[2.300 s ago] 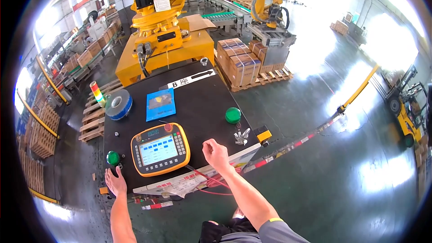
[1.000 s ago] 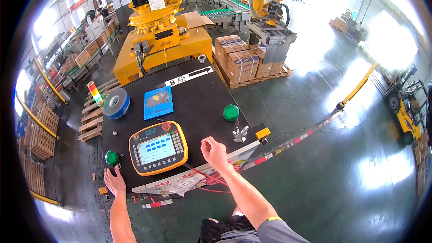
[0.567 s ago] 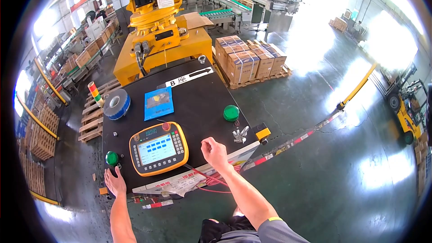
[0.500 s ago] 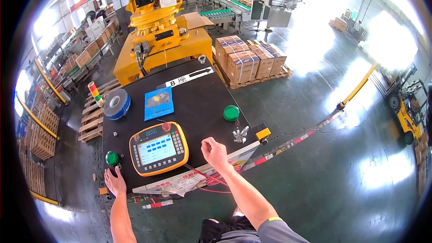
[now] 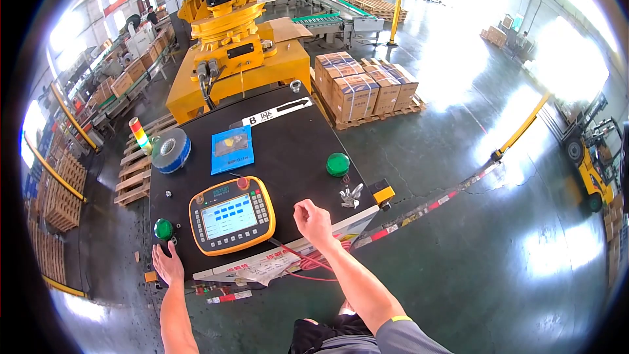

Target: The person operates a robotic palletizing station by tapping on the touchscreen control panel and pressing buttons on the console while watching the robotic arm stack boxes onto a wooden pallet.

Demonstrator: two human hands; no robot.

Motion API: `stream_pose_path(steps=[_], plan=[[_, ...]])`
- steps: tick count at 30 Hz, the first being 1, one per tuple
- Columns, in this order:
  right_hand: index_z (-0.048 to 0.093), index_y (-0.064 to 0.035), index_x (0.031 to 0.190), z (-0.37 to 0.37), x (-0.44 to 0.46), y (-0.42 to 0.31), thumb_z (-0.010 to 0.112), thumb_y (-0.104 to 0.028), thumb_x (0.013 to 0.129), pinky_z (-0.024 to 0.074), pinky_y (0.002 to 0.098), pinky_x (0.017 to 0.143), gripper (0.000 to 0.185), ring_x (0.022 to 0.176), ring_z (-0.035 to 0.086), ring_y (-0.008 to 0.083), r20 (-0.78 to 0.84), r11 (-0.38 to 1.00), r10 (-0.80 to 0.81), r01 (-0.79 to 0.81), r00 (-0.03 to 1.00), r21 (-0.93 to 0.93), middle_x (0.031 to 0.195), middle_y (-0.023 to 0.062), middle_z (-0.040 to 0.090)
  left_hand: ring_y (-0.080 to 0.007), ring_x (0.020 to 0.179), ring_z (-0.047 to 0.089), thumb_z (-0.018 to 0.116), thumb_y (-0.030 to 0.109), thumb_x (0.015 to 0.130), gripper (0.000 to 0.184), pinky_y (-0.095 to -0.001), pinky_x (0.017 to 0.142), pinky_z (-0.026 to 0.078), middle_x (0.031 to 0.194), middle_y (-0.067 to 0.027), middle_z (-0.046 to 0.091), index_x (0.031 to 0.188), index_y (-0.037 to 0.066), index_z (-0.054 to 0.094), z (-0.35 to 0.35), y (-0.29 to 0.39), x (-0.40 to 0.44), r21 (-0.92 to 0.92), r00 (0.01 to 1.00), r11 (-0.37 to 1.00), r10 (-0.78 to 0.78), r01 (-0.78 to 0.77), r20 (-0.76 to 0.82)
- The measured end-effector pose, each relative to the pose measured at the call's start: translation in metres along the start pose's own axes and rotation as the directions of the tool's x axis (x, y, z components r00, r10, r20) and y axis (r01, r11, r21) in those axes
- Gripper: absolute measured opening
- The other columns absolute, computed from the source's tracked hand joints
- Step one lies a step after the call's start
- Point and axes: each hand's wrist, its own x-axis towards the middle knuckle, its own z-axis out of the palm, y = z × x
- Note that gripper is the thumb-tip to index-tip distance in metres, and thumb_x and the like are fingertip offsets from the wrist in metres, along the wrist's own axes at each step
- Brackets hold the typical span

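Observation:
My left hand (image 5: 168,264) lies at the left front edge of a black cabinet top (image 5: 288,151), its fingers stretched out just below a green domed button (image 5: 163,229). Resting on the cabinet's front edge, my right hand (image 5: 312,221) is curled into a loose fist, and no object shows in it. Between the hands lies an orange-rimmed teach pendant (image 5: 232,215) with a lit screen and a red knob. A second green button (image 5: 338,164) and a bunch of keys (image 5: 351,195) sit right of my right hand. Red cable (image 5: 308,262) hangs below it.
A roll of tape (image 5: 171,151) and a blue packet (image 5: 232,149) lie farther back on the cabinet. Behind stands a yellow robot arm (image 5: 229,33). Strapped cartons (image 5: 357,88) fill a pallet at right. A striped barrier (image 5: 419,213) crosses the floor; a forklift (image 5: 593,170) stands far right.
The robot arm behind the cabinet has turned; its far end has left the spot at upper right, uncovering a yellow post and pallets. The signal tower's middle looks brighter. Both hands stay put.

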Motion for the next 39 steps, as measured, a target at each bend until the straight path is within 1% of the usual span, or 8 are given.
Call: stream_pose_path(steps=[17,20,23,25,26,29,31,39], plan=[[0.066,-0.0076,0.098,0.001,-0.001,0.001,0.074,-0.008,0.095,0.0559,0.0395,0.061,0.009,0.064,0.073,0.0312,0.000,1.000,-0.001,0.001,1.000,0.002,0.071,0.0115,0.070,-0.0317,0.157,0.039,0.045,0.063,0.110,0.077,-0.0452,0.130,0.028,0.166,-0.0168,0.049,0.155,0.001,0.053,0.012,-0.008,0.004,0.000,0.999,1.000,0.008,-0.008,-0.039],[0.067,-0.0083,0.097,0.001,0.000,0.002,0.074,-0.009,0.095,0.0568,0.0394,0.061,0.008,0.065,0.074,0.0313,-0.003,1.000,0.012,-0.012,1.000,0.020,0.072,0.0125,0.069,-0.0323,0.156,0.040,0.045,0.063,0.110,0.077,-0.0455,0.130,0.029,0.165,-0.0183,0.049,0.154,0.000,0.054,0.014,-0.009,0.003,-0.012,0.998,1.000,0.019,-0.020,-0.052],[0.069,-0.0095,0.097,0.001,-0.002,0.000,0.075,-0.009,0.094,0.0578,0.0386,0.062,0.006,0.067,0.075,0.0309,-0.019,0.998,0.061,-0.060,0.998,0.019,0.073,0.0138,0.070,-0.0371,0.151,0.046,0.050,0.055,0.110,0.071,-0.0476,0.127,0.033,0.159,-0.0232,0.055,0.148,-0.004,0.058,0.010,-0.006,0.001,0.014,0.992,0.997,0.081,-0.080,-0.095],[0.072,-0.0104,0.097,0.005,-0.001,0.001,0.075,-0.011,0.096,0.0574,0.0365,0.062,0.003,0.064,0.073,0.0277,-0.066,1.000,0.004,-0.004,0.998,0.000,0.072,0.0132,0.069,-0.0389,0.150,0.048,0.053,0.055,0.109,0.071,-0.0486,0.127,0.033,0.157,-0.0259,0.056,0.147,-0.005,0.058,0.006,-0.005,0.000,-0.018,0.992,0.996,0.083,-0.085,-0.095],[0.073,-0.0074,0.099,0.004,-0.001,-0.002,0.075,-0.007,0.096,0.0547,0.0309,0.060,0.004,0.060,0.069,0.0168,-0.052,0.999,0.036,-0.036,0.998,0.015,0.070,0.0102,0.068,-0.0374,0.152,0.045,0.052,0.056,0.109,0.072,-0.0476,0.129,0.031,0.159,-0.0237,0.054,0.148,-0.005,0.057,0.013,-0.010,0.003,-0.006,0.992,0.997,0.073,-0.074,-0.100],[0.072,-0.0039,0.097,0.006,-0.002,0.006,0.071,-0.005,0.099,0.0529,0.0285,0.059,0.002,0.059,0.067,0.0123,-0.041,0.999,0.013,-0.011,0.999,0.043,0.068,0.0081,0.068,-0.0337,0.158,0.037,0.050,0.058,0.109,0.075,-0.0451,0.132,0.025,0.165,-0.0182,0.049,0.153,-0.003,0.053,0.002,-0.001,-0.001,-0.063,1.000,0.998,0.007,-0.009,-0.031],[0.071,-0.0078,0.097,0.005,-0.002,0.007,0.073,-0.009,0.097,0.0559,0.0334,0.060,0.002,0.061,0.073,0.0223,-0.021,0.999,0.032,-0.031,0.999,0.033,0.070,0.0103,0.071,-0.0334,0.159,0.035,0.050,0.058,0.109,0.076,-0.0449,0.132,0.023,0.167,-0.0178,0.047,0.154,-0.003,0.052,-0.005,0.004,-0.004,-0.080,1.000,0.997,-0.005,0.004,-0.011],[0.068,-0.0077,0.096,0.003,-0.001,0.006,0.072,-0.009,0.099,0.0541,0.0347,0.057,0.005,0.057,0.070,0.0228,0.000,1.000,-0.007,0.007,1.000,-0.008,0.065,0.0077,0.068,-0.0322,0.160,0.034,0.047,0.061,0.109,0.078,-0.0446,0.133,0.022,0.168,-0.0169,0.046,0.155,-0.002,0.052,-0.002,0.001,-0.004,-0.077,1.000,0.997,-0.010,0.009,-0.010]])
